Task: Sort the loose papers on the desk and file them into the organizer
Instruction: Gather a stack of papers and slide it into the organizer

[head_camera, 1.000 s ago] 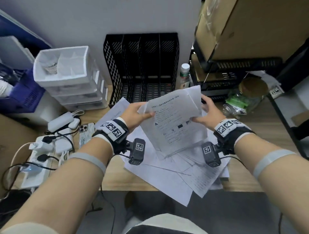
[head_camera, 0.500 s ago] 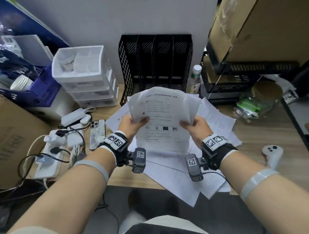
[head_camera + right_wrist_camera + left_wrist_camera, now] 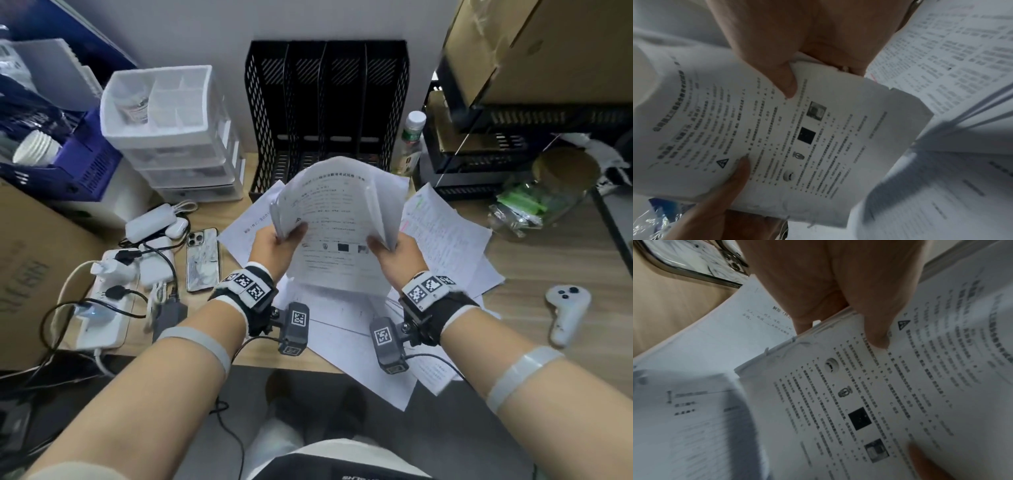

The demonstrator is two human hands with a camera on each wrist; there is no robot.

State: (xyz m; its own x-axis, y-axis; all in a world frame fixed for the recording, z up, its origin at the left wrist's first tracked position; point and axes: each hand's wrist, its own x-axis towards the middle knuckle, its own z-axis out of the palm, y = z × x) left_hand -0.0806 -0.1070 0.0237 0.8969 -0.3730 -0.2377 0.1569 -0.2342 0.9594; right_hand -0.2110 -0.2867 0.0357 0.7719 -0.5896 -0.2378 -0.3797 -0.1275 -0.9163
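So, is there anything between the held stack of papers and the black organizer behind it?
Nothing visible stands in the way. Both hands, left hand and right hand, hold the paper stack above the desk, directly before the black organizer. Its slots look empty and open toward the stack. Only loose sheets lie flat underneath.

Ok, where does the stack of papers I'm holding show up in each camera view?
Head: stack of papers at centre, held upright between left hand and right hand.
Left wrist: fills the right half.
Right wrist: centre-left.
Shared landmark: the black square printed on the top sheet.
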